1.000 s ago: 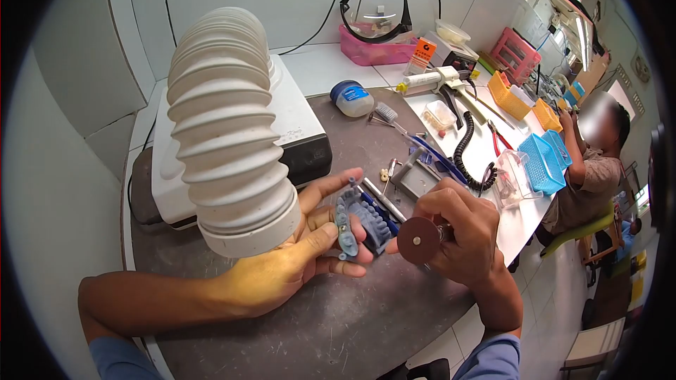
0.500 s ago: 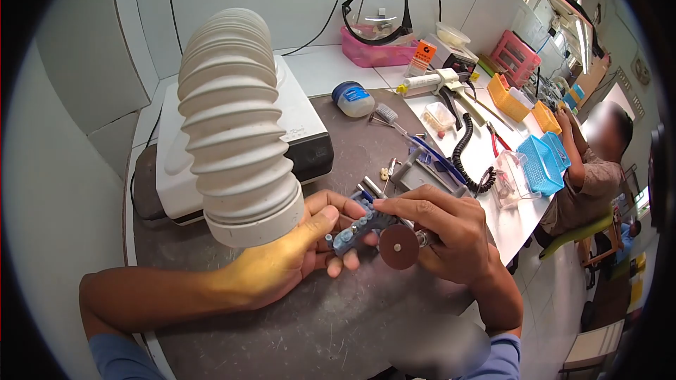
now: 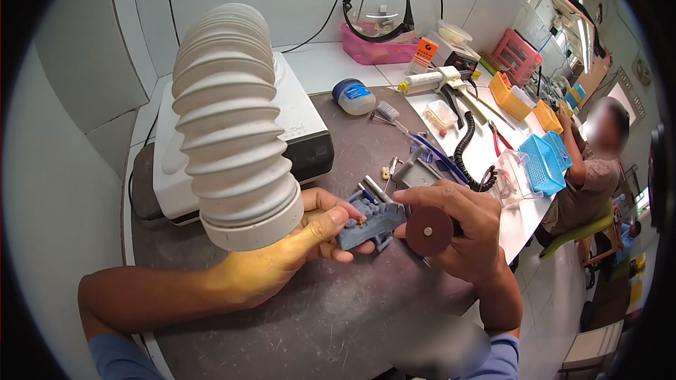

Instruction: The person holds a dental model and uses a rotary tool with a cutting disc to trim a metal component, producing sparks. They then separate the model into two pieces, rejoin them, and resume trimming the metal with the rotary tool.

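Note:
In my left hand (image 3: 313, 229), with thumb and fingers closed round its side, is a blue-grey dental model (image 3: 380, 222) with a small gold-coloured spot among its teeth. My right hand (image 3: 472, 225) grips a rotary handpiece, mostly hidden behind the fingers and its disc. A brown sanding disc (image 3: 429, 232) on the handpiece's tip faces me, just right of the model. The right index finger reaches out over the model's right end. Metal tools (image 3: 377, 188) lie on the bench behind the model, near small tooth-like pieces (image 3: 384, 172).
A ribbed white hose (image 3: 229, 119) hangs over my left wrist from a white machine (image 3: 303, 105). Farther back are a blue-lidded jar (image 3: 353, 97), a brush (image 3: 389, 112) and safety glasses (image 3: 405, 21) on a pink basket (image 3: 380, 53). A co-worker (image 3: 588, 176) sits at right.
The dental model has been turned, so its flat side wall now shows. My right hand has moved right with the disc, away from the model's teeth.

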A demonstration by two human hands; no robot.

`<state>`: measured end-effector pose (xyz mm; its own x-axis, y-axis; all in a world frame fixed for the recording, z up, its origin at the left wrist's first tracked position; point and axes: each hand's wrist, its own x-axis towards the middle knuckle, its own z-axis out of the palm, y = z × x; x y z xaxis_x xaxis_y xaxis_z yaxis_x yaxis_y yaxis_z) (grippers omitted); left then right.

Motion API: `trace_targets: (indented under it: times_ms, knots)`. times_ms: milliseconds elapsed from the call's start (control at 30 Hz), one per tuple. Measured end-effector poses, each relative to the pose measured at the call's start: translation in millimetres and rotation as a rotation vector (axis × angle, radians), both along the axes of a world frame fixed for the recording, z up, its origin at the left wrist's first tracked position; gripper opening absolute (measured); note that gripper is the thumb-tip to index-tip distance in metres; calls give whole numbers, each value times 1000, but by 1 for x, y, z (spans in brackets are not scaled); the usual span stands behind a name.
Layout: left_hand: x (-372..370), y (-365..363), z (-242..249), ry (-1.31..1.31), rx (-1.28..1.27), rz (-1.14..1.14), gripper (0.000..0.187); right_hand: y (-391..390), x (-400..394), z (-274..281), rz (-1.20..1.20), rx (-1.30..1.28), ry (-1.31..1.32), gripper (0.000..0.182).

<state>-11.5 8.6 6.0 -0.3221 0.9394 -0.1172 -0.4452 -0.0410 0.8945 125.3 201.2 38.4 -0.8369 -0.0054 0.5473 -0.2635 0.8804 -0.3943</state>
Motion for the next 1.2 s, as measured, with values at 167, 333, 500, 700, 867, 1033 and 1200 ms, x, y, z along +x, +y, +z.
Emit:
trace_targets:
  times_ms: [167,333,500,700,867,1033,1200]
  knots:
    - [-2,0,-4,-33,30,-14,27,0,0,0,5,2,15,37]
    - [0,1,0,-30,7,3,28,-1,1,1,-8,3,2,36]
    - [0,2,-3,-15,3,-8,28,0,1,0,3,6,22,36]
    - [2,1,-4,-4,27,5,25,4,0,-2,39,31,40,40]
    - [3,-1,4,68,18,4,26,4,0,-2,71,25,51,47]
    - [1,1,0,-28,39,16,25,2,-2,-1,81,17,70,47]
    - [-1,0,4,37,-93,-39,32,2,-4,-5,104,50,56,42]
